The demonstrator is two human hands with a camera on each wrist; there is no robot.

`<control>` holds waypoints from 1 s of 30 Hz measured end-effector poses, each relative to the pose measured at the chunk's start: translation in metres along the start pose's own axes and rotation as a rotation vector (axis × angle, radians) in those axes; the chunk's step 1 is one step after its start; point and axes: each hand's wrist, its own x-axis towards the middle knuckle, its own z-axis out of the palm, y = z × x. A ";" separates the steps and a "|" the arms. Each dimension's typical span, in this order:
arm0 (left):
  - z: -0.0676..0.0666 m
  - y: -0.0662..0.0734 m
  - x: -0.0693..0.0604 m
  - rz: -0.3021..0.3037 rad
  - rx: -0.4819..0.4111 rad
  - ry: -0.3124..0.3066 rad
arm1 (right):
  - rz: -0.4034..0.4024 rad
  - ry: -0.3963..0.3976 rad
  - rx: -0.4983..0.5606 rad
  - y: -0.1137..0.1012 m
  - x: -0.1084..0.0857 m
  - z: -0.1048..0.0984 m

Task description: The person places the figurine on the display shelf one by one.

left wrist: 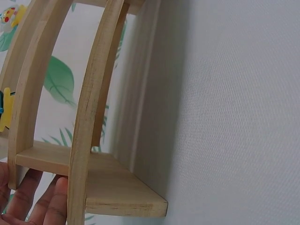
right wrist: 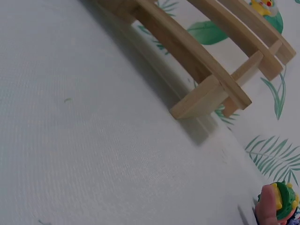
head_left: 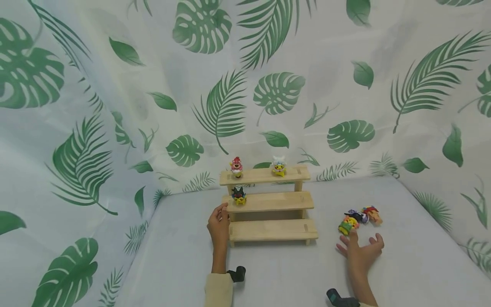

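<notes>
My left hand (head_left: 219,224) grips the left end of the three-tier wooden shelf (head_left: 273,230) at the middle board; in the left wrist view, the fingers (left wrist: 55,201) curl beside the wood. My right hand (head_left: 362,254) has its fingers spread just in front of a green-and-yellow figure (head_left: 347,226), which overlaps the thumb (right wrist: 267,206) in the right wrist view. Behind that figure lie a dark-and-white one (head_left: 359,216) and a red-and-tan one (head_left: 373,215). A black-and-yellow figure (head_left: 238,195) stands on the middle board's left part.
On the top board stand a red-capped figure (head_left: 236,167) at the left and a white-and-yellow figure (head_left: 278,166) right of centre. White cloth (head_left: 180,256) covers the table. A leaf-patterned sheet (head_left: 318,85) rises behind and at the sides.
</notes>
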 end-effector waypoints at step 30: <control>0.000 -0.002 -0.001 0.009 0.009 0.000 | 0.188 -0.081 0.024 -0.017 0.017 0.000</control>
